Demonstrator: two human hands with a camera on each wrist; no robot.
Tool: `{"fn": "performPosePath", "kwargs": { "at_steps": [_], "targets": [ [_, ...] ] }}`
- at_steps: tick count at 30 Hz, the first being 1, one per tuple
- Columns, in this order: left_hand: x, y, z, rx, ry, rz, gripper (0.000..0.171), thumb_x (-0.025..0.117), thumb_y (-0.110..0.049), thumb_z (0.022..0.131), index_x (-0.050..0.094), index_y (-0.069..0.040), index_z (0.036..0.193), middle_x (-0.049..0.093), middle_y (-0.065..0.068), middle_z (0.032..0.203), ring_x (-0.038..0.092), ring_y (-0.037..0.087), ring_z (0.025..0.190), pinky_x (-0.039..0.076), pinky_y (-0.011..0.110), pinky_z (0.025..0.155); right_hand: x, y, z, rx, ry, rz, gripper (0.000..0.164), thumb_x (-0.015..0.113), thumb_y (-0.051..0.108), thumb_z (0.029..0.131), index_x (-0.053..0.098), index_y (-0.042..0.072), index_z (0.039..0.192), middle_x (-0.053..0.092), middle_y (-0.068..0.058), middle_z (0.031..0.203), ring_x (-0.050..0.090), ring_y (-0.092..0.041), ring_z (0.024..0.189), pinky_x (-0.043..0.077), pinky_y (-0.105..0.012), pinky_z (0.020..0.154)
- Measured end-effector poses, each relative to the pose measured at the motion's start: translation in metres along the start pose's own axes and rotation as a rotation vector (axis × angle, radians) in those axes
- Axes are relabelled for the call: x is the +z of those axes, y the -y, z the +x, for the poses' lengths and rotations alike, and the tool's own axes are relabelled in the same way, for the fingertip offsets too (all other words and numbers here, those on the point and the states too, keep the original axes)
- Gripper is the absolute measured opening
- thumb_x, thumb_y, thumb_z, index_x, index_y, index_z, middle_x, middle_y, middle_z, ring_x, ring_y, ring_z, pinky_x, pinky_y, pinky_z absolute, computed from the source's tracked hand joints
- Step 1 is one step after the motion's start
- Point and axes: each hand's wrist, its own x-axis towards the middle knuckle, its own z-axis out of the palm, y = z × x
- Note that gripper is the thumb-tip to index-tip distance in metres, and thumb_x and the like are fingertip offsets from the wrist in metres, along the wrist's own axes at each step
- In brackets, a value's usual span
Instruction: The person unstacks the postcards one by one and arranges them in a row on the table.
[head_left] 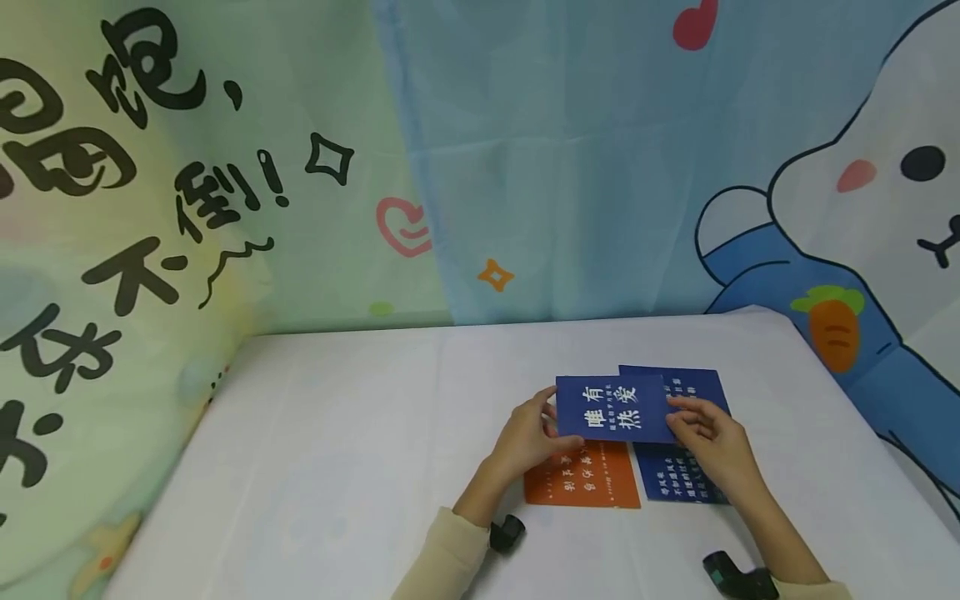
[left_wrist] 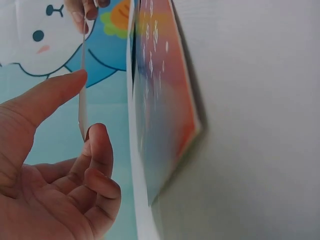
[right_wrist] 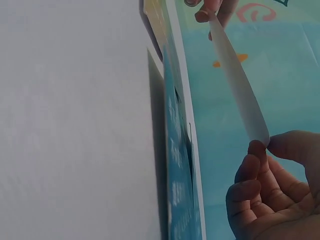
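Both hands hold one blue card (head_left: 615, 408) with white characters, raised above the white table. My left hand (head_left: 528, 437) pinches its left end between thumb and fingers, while the right hand (head_left: 711, 437) pinches the opposite end. Seen from the left wrist, the card (left_wrist: 83, 112) is nearly edge-on; from the right wrist, the card's pale back (right_wrist: 240, 85) shows, slightly bowed. Beneath lie an orange card (head_left: 585, 479) on the left and blue printed card material (head_left: 678, 475) on the right. The held card and right hand cover parts of these, so whether the blue is one card or two is unclear.
A white cloth covers the table (head_left: 315, 467). Behind it hangs a printed backdrop (head_left: 540, 167) with a cartoon animal, a carrot and large characters. Dark wrist cameras sit on the left wrist (head_left: 507, 534) and the right wrist (head_left: 738, 577).
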Motion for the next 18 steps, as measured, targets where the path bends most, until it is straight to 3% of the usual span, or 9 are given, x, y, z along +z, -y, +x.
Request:
{"fn": "performPosePath", "kwargs": {
  "at_steps": [9, 18],
  "targets": [
    [-0.011, 0.004, -0.010, 0.004, -0.016, 0.023, 0.083, 0.084, -0.022, 0.077, 0.041, -0.002, 0.145, 0.058, 0.000, 0.095, 0.050, 0.003, 0.069, 0.043, 0.017, 0.062, 0.011, 0.006, -0.002, -0.031, 0.019, 0.013, 0.035, 0.060, 0.018, 0.098, 0.058, -0.003, 0.125, 0.067, -0.018, 0.096, 0.057, -0.005, 0.067, 0.049, -0.014, 0.063],
    [-0.021, 0.008, -0.020, 0.019, -0.024, 0.036, 0.083, 0.084, -0.024, 0.077, 0.041, 0.000, 0.145, 0.059, 0.000, 0.094, 0.049, 0.003, 0.071, 0.042, 0.017, 0.062, 0.018, 0.012, -0.004, -0.023, 0.053, -0.001, 0.034, 0.057, 0.020, 0.099, 0.057, -0.001, 0.126, 0.067, -0.018, 0.100, 0.058, -0.004, 0.070, 0.050, -0.014, 0.065]
  ]
}}
